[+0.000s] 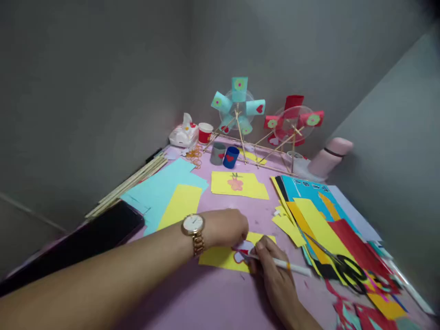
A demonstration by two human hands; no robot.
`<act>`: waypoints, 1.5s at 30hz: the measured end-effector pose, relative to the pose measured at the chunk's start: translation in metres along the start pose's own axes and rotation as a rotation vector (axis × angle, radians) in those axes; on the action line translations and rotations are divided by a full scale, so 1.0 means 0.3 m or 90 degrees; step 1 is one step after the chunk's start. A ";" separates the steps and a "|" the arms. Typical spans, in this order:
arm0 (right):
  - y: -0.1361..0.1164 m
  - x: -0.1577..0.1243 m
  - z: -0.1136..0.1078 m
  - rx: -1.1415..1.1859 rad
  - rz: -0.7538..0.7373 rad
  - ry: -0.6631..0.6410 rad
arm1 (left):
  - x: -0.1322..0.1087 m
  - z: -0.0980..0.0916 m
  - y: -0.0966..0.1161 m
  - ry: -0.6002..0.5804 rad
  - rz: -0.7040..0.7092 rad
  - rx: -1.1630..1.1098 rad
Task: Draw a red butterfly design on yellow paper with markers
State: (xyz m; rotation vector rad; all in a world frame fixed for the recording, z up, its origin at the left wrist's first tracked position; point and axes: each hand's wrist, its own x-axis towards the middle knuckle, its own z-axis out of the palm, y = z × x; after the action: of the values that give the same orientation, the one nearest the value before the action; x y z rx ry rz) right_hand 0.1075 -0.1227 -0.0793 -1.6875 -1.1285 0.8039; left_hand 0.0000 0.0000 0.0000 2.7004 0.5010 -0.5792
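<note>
My left hand (228,228), with a gold watch (193,224) at its wrist, is closed, knuckles up, over a yellow sheet (220,260). Its fingertips point down by a small white flower-like cutout (239,257) with a red edge and a red patch; whatever they pinch is hidden. My right hand (275,266) grips a slim white pen-like tool (299,268) with an orange band. The tool slants across the sheet, its thin end at the cutout beside my left fingertips.
Scissors (343,268) lie on coloured paper at right, near red scraps (347,311). A black flat object (106,243) and wooden sticks (127,185) line the left. Behind stand two paper-bladed wheels (239,94) (294,103), cups (231,157) and a pink bottle (328,158).
</note>
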 end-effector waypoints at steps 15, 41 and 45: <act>0.030 0.004 -0.001 0.008 -0.035 -0.053 | -0.008 0.021 -0.001 0.065 0.013 0.005; 0.031 -0.002 -0.004 0.026 -0.068 -0.112 | -0.005 0.020 -0.005 0.058 0.017 -0.014; 0.033 -0.002 -0.003 0.032 -0.078 -0.113 | -0.001 0.018 -0.010 0.055 0.023 -0.025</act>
State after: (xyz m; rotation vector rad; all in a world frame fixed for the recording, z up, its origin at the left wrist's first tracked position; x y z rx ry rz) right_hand 0.1113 -0.1251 -0.0881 -1.5132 -1.3091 0.9106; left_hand -0.0034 0.0005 -0.0053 2.6996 0.4789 -0.4399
